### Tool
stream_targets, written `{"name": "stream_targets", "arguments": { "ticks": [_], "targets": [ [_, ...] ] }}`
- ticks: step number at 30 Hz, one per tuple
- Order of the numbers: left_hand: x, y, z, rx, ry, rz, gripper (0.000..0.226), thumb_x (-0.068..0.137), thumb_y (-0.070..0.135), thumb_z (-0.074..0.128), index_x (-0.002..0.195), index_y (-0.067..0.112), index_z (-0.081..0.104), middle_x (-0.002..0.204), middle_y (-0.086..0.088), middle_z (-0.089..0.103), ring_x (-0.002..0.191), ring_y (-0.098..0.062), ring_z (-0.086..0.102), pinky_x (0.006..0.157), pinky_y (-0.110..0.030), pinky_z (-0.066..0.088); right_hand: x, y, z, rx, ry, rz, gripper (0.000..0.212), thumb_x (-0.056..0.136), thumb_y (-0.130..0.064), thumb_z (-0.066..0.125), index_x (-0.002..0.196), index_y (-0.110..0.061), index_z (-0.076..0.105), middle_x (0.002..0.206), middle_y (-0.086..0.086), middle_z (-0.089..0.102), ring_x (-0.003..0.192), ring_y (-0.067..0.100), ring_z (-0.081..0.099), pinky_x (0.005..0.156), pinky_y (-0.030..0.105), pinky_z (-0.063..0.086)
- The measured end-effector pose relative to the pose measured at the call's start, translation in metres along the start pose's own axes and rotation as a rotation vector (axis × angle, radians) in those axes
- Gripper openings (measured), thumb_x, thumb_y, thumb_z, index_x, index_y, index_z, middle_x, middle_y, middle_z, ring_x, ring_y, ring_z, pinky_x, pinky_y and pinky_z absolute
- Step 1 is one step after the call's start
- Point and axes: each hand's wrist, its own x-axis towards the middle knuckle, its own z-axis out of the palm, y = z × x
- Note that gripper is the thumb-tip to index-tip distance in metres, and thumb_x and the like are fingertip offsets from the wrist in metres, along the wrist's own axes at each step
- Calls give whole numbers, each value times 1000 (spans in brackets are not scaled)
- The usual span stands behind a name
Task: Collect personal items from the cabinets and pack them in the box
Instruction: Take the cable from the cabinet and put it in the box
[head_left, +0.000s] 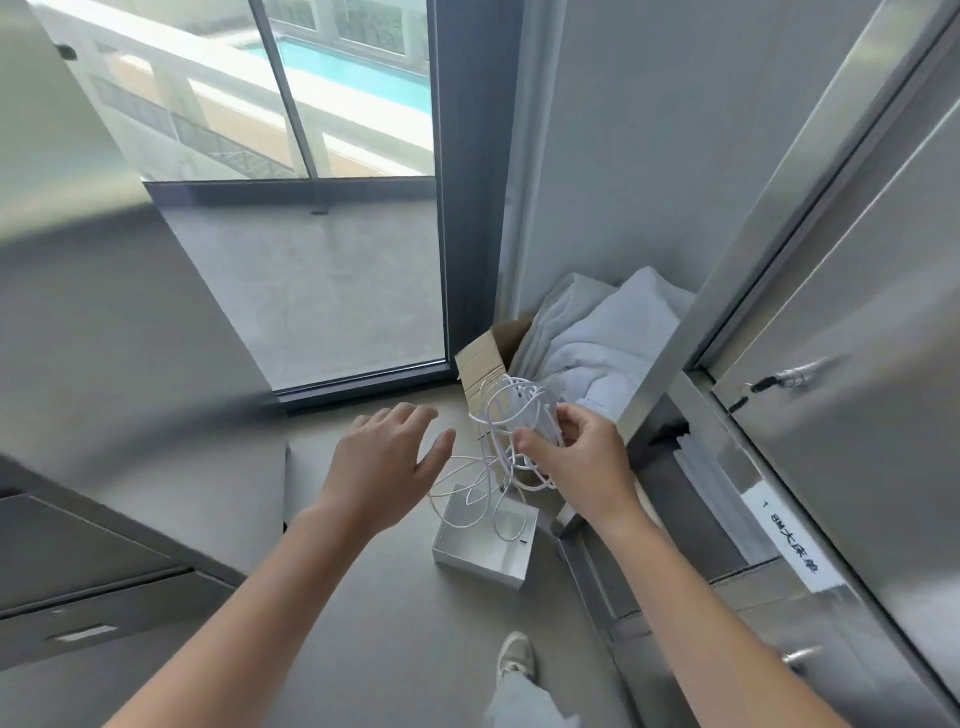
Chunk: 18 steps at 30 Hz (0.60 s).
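My right hand (576, 457) pinches a tangle of thin white cable (511, 415), whose loose loops hang down over a small white open box (483, 551) on the floor. My left hand (387, 462) hovers to the left of the cable with fingers spread, holding nothing. Behind the cable a cardboard box (485, 358) stands in the corner, stuffed with pale folded cloth (602, 338).
An open metal cabinet door (737, 218) stands to the right, with a labelled cabinet edge (789, 540) below it. A glass window (311, 208) reaches the floor ahead. A grey drawer unit (78, 571) sits at lower left. My shoe (517, 654) is on the grey floor.
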Motion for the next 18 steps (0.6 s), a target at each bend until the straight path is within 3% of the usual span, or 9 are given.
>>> {"name": "stream_targets", "arguments": {
  "ticks": [5, 9, 18],
  "targets": [
    [51, -4, 24, 16, -49, -72, 57, 94, 59, 24, 119, 23, 61, 118, 6, 66, 107, -22, 62, 89, -36, 43, 72, 23, 9, 33, -72, 34, 33, 70, -54, 77, 85, -25, 71, 76, -5, 75, 74, 21, 72, 71, 52, 61],
    [82, -11, 40, 5, -53, -128, 50, 95, 54, 33, 118, 21, 63, 115, 5, 68, 101, -25, 63, 87, -36, 43, 119, 43, 22, 40, -126, 29, 36, 70, -53, 77, 85, -21, 71, 76, -1, 75, 75, 27, 72, 70, 53, 60],
    [129, -44, 87, -20, -192, -132, 47, 99, 55, 31, 121, 24, 58, 119, 7, 65, 105, -22, 62, 89, -36, 44, 163, 93, 52, 9, -136, 142, 38, 71, -51, 79, 84, -17, 70, 77, 3, 74, 76, 33, 70, 70, 56, 58]
  ]
}}
